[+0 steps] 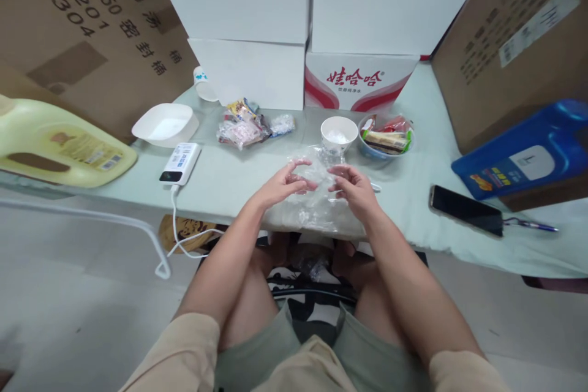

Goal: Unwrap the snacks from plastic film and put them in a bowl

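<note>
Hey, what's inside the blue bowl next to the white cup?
The blue bowl holds several wrapped snack packets, red, green and brown. They cover its bottom, so anything beneath them cannot be seen.

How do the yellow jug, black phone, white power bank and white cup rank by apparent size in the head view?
1. yellow jug
2. black phone
3. white power bank and white cup look alike; not ranked.

Two hands [280, 187] [353, 191]; two jugs [59, 147] [523, 159]; two paper cups [339, 133] [202, 82]; one phone [463, 209]; one pen [533, 225]; clear bags [312, 213] uncountable.
</note>
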The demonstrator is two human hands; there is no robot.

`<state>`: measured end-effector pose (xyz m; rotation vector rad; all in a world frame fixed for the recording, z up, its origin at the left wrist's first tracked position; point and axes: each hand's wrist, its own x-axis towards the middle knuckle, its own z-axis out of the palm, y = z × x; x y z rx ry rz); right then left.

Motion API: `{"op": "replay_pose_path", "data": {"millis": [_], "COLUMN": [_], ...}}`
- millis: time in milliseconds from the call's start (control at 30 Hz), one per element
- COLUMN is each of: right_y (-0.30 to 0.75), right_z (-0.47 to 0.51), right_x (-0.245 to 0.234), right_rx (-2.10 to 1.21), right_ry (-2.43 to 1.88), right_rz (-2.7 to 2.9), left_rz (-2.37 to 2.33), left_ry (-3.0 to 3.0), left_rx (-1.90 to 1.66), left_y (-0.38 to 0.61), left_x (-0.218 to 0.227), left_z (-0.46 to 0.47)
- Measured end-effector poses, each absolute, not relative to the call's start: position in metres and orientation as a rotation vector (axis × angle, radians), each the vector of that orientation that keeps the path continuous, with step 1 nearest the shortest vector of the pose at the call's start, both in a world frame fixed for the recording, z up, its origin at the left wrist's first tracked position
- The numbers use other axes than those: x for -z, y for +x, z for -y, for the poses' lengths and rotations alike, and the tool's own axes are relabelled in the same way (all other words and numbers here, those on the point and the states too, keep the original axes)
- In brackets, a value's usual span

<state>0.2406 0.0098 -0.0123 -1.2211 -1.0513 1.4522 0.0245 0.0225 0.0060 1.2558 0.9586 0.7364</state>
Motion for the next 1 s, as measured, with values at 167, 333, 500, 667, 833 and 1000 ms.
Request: {"op": "replay_pose_path", "data": {"millis": [167, 333, 500, 667, 833, 1000], "right_y": [0.246, 0.251, 0.256, 0.275, 0.293, 0.263], "right_z": [-0.016, -0.021, -0.010, -0.004, -0.012, -0.009], "right_x": [0.029, 0.029, 0.023, 0.034, 0.036, 0.025], "right_rx": [-1.302, -1.175, -0.984, -0.555, -0.703, -1.309], "right_ry": [-1.353, -1.133, -1.117, -1.189, -1.274, -1.143], "right_rz": [1.060, 1.131, 1.415, 1.861, 1.577, 1.342], "left_rz": [-1.097, -1.004, -0.976, -1.008, -1.046, -1.012], "left_ry": [1.225, 1.053, 0.960, 0.915, 0.942, 1.005], "left_rx": [-0.713, -0.733, -0.773, -0.885, -1.008, -0.975], "left_y": [0.030, 0.030, 0.031, 0.030, 0.026, 0.028], "left_x": [0.004, 0.017, 0.021, 0.023, 0.022, 0.012], "left_z": [-0.029, -0.041, -0.048, -0.058, -0.056, -0.046]}}
